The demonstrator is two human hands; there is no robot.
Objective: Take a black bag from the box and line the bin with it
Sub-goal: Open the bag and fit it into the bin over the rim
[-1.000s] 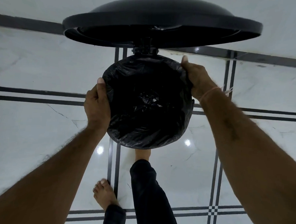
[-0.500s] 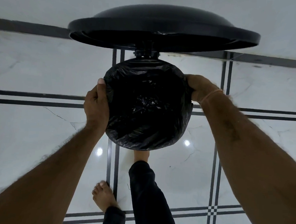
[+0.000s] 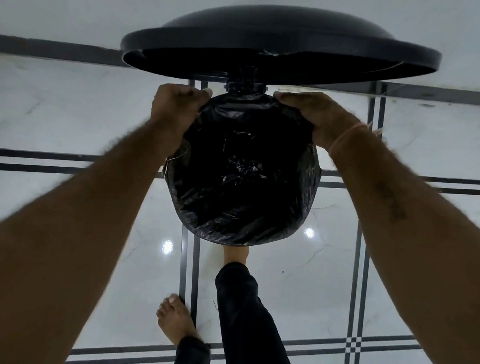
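A round pedal bin stands on the floor, seen from above, its black lid (image 3: 279, 42) raised at the far side. A black bag (image 3: 241, 182) lines the bin and its edge is folded over the rim all round, hiding the bin's body. My left hand (image 3: 176, 106) grips the bag's edge at the far-left rim, fingers curled over it. My right hand (image 3: 306, 113) grips the bag's edge at the far-right rim, close to the lid's hinge (image 3: 245, 84). No box is in view.
The floor is glossy white marble (image 3: 70, 111) with dark inlaid stripes. My bare left foot (image 3: 176, 320) stands near the bottom; my right foot (image 3: 235, 255), in a dark trouser leg, rests at the bin's near base.
Both hands have slid along the rim from the bin's sides to its far edge beside the hinge, still holding the bag's edge. The view has tilted slightly.
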